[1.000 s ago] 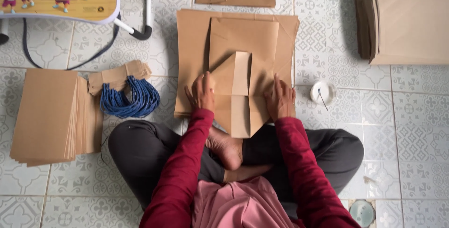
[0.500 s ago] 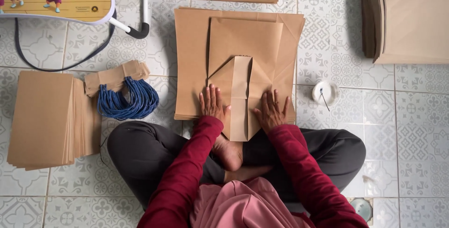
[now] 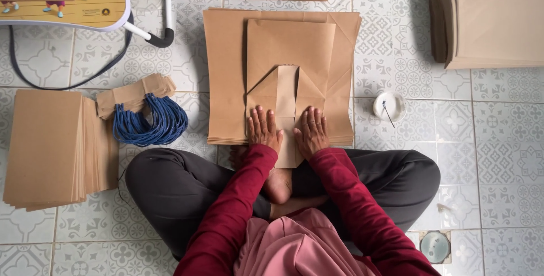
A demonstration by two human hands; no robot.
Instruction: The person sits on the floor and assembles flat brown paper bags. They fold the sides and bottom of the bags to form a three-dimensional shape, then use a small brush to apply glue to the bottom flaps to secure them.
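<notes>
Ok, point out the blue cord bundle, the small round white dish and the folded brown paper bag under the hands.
blue cord bundle (image 3: 150,126), head view, middle of loops
small round white dish (image 3: 390,106), head view, centre
folded brown paper bag (image 3: 290,46), head view, flat upper panel

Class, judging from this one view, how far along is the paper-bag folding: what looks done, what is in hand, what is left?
Done: the bag's bottom flaps are folded into a diamond. In hand: the left hand and right hand press flat on the lower flap. Left, probably: the flat sheets stacked beneath, and the blue cord handles lying unattached beside them.

Paper stack (image 3: 498,15) cut off top/right; white dish (image 3: 389,106) contents prob. unreadable.
</notes>
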